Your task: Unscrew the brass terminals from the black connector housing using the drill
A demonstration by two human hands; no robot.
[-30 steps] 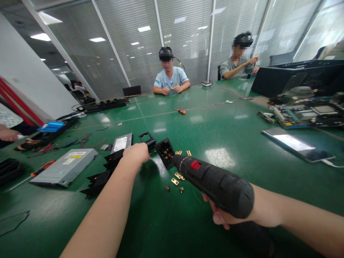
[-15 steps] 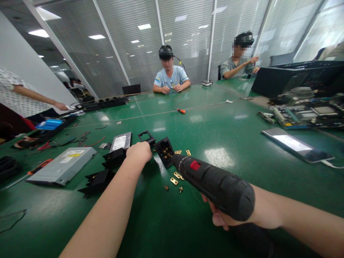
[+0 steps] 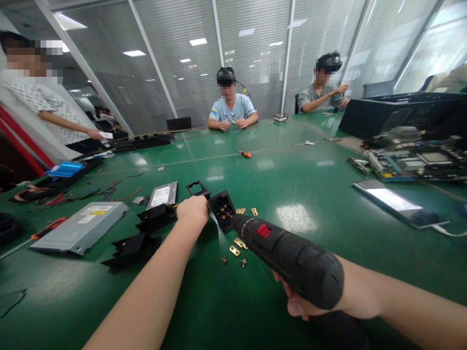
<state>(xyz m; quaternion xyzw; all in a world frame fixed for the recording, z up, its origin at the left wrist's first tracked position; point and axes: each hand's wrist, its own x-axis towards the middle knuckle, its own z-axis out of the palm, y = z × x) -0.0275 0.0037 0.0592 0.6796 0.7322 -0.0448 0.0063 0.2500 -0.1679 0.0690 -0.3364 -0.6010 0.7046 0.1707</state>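
Socket housing (image 3: 223,209), small, stiff, light black plastic at frame centre, likely skids on the green table (image 3: 310,160), so the left hand (image 3: 193,210) clamps its edge while the right hand (image 3: 310,296) wraps the electric screwdriver (image 3: 288,255).

L forearm (image 3: 153,291) – bare, no sleeve | R forearm (image 3: 401,306) – bare

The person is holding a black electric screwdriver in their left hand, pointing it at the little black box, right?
Not quite. The head view shows the black electric screwdriver in the right hand. The left hand steadies the little black box.
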